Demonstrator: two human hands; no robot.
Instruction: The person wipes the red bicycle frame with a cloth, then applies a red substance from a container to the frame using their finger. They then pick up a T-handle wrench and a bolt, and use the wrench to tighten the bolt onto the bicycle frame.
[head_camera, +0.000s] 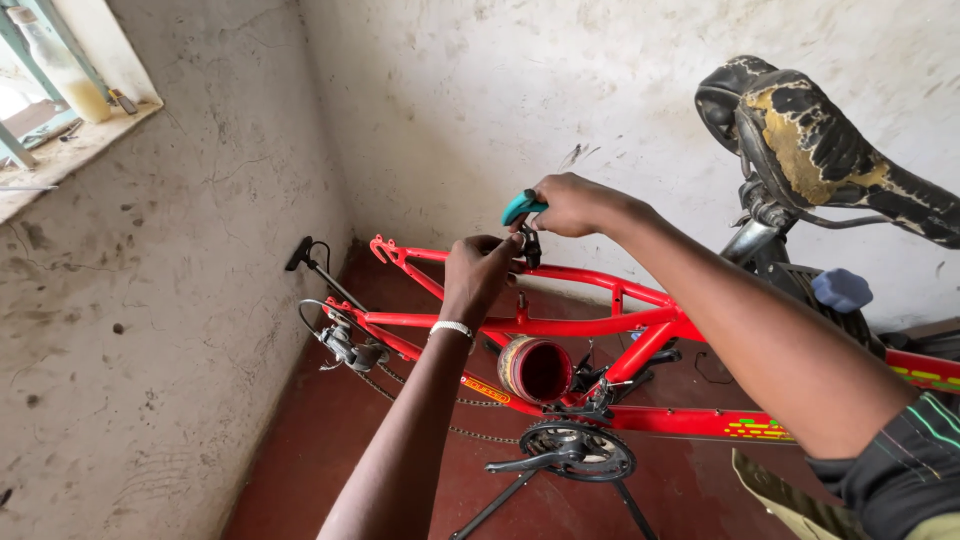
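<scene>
A red bicycle frame (590, 325) without a rear wheel stands in front of me, its chain and crank (572, 452) hanging low. My right hand (575, 203) grips a tool with a teal handle (522, 207) above the upper rear stay. My left hand (482, 272), with a beaded bracelet on the wrist, pinches a small part at the same spot, right under the tool. The tool's tip is hidden between my fingers.
A worn black saddle (820, 150) sticks up at the right. A red tin (535, 368) lies on the dark red floor under the frame. Rough plaster walls close in on the left and behind. A bottle (60, 62) stands on the window sill at upper left.
</scene>
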